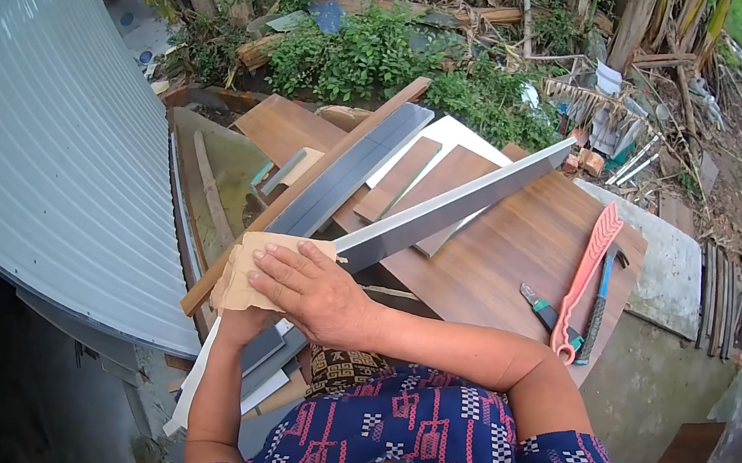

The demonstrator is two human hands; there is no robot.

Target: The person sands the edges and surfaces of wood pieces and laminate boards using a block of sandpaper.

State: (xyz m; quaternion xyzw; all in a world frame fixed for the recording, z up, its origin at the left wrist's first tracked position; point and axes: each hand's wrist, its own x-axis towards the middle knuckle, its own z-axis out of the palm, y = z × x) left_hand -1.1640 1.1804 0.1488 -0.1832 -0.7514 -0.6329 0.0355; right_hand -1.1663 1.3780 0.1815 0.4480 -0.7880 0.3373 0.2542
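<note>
A torn piece of tan cardboard (235, 292) is up in front of my body, over the near end of a long dark board with a pale edge (454, 201). My right hand (312, 292) lies across the cardboard, its fingers stretched out flat on the surface. Below the cardboard is my left hand (246, 322); its fingers are hidden behind the sheet, so its grip does not show. A narrow white strip (192, 383) hangs down beside my left forearm.
Brown wood-grain boards (525, 248), a dark grey plank (353, 165) and a long brown batten (331, 176) lie ahead. A pink-handled tool (590, 268), a hammer (597, 313) and a green-and-black cutter (546, 312) rest at right. Corrugated metal sheeting (62, 141) stands at left.
</note>
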